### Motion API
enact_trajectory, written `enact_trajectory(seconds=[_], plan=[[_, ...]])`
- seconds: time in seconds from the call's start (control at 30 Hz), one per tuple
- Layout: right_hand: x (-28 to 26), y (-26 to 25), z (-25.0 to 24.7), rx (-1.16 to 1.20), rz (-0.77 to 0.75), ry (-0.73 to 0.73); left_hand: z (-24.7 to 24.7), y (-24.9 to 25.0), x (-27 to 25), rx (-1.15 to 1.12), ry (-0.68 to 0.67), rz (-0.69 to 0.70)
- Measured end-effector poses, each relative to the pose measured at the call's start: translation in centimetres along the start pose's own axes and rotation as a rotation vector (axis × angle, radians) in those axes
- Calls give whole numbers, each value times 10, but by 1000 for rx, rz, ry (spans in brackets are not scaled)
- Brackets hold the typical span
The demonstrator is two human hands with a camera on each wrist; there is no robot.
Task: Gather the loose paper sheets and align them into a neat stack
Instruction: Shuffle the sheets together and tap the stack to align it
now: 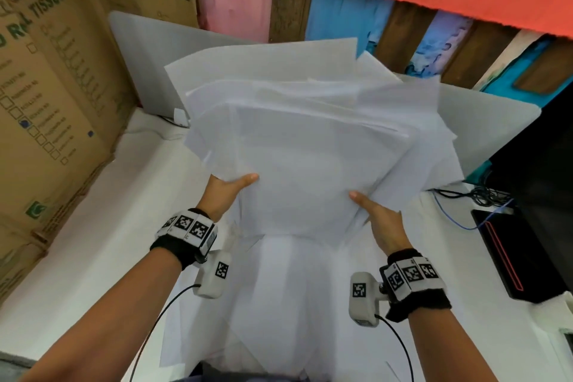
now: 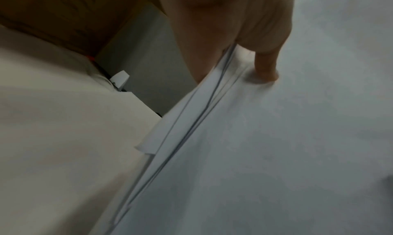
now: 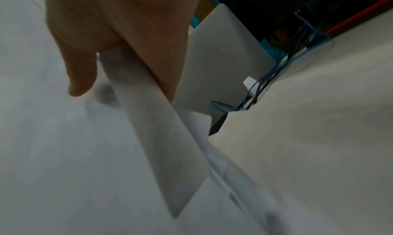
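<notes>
A loose, fanned bundle of white paper sheets [image 1: 304,139] is lifted off the white table, its corners sticking out at different angles. My left hand [image 1: 228,187] pinches the bundle's left edge, thumb on top and fingers hidden beneath. My right hand [image 1: 373,211] pinches the right edge the same way. The left wrist view shows the thumb [image 2: 267,70] pressing on the top sheet [image 2: 287,146] above several offset sheet edges. In the right wrist view the thumb [image 3: 80,77] lies on the sheets [image 3: 63,154] and fingers run under them. More sheets [image 1: 279,304] lie on the table below.
Large cardboard boxes [image 1: 52,96] stand on the left. A grey divider panel [image 1: 148,62] rises behind the bundle, another [image 1: 496,127] at the right. A black device with a red stripe [image 1: 508,257] and tangled cables [image 1: 477,195] sit at the right edge of the table [image 1: 102,211].
</notes>
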State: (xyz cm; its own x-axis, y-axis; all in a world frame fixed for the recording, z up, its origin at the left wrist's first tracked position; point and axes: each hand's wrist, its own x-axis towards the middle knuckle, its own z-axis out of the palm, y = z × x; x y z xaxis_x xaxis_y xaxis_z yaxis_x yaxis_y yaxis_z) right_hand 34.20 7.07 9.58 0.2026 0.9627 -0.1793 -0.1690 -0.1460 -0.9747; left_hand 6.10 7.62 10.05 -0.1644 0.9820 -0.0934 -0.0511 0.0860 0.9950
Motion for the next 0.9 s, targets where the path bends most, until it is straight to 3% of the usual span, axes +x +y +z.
enact_trajectory(seconds=[0.23,0.43,0.6,0.7,0.9], plan=[[6,-20,-8,109,95,-132,-8,-5,-3,5,-21,-31],[10,-21,-5,16,92,-65,-3,-5,0,33,-16,15],[4,-37,-7,33,-49,-40,-4,6,-1,7,-99,30],[5,-45,-7,63,-122,-53,-2,14,4,24,-38,101],[-6,-22,-7,-25,77,-267,3,14,10,-64,10,138]])
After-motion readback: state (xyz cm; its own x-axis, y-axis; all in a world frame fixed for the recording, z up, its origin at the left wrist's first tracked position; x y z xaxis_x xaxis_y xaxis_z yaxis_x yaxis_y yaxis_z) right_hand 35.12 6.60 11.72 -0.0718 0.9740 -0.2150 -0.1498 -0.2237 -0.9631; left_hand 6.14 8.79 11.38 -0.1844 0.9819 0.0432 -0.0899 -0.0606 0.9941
